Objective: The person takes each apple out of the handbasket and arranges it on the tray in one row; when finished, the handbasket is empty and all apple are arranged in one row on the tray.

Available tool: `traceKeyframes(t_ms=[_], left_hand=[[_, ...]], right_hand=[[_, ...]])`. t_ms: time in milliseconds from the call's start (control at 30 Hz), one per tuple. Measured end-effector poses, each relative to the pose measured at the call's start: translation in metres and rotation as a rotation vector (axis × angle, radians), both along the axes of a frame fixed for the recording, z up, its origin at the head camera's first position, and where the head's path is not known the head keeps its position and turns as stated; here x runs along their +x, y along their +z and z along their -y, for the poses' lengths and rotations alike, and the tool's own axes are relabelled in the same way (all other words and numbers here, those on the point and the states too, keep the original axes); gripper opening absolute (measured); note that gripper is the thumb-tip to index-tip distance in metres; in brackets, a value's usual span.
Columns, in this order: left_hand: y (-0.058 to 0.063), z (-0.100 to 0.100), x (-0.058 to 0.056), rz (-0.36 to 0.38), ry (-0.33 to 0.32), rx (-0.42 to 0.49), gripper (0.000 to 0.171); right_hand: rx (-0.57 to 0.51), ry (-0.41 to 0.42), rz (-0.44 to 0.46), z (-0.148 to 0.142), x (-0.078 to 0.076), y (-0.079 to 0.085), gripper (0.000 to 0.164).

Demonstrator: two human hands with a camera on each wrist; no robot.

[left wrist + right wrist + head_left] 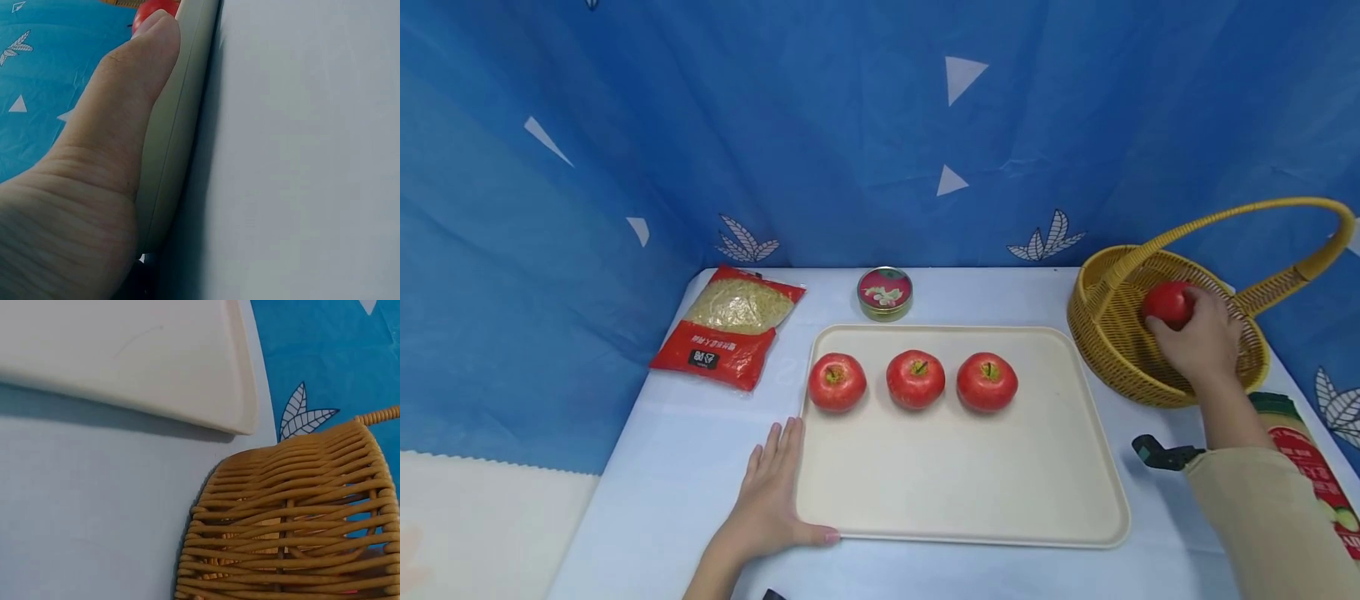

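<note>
My right hand (1204, 340) reaches inside the yellow wicker basket (1101, 354) and grips a red apple (1165, 304). The palm side is hidden in the head view, and the right wrist view shows only the basket's woven side (294, 512). At the left edge of the cream tray (962, 483), my left hand (770, 500) lies with straight, spread fingers, the thumb along the front rim. Along the tray's back half sit a left apple (837, 383), a middle apple (915, 380) and a right apple (987, 382) in a row.
A red bag of pale dry food (730, 325) lies at the back left of the white table. Behind the tray stands a small round tin (885, 292). A red and green packet (1307, 458) lies at the right edge, partly behind my sleeve. Blue cloth hangs behind.
</note>
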State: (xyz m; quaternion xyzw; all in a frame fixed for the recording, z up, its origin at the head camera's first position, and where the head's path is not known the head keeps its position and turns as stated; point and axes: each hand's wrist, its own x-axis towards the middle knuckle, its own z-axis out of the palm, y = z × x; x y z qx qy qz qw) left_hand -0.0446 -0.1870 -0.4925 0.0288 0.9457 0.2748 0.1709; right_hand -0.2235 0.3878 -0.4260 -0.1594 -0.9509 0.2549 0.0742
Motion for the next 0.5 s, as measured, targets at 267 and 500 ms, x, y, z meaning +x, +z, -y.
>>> traceKeyframes(t_ms=[267,500], left_hand=[[0.0,0.0004,0.0001,0.005,-0.005,-0.006,0.158],[0.001,-0.0003,0.0009,0.002,0.003,0.007,0.157]], right_hand=[[-0.047,-0.062,0.047,-0.0015,-0.001,0.0016,0.082],[-0.067,-0.049,0.015,0.0017,-0.0016,-0.0002,0.084]])
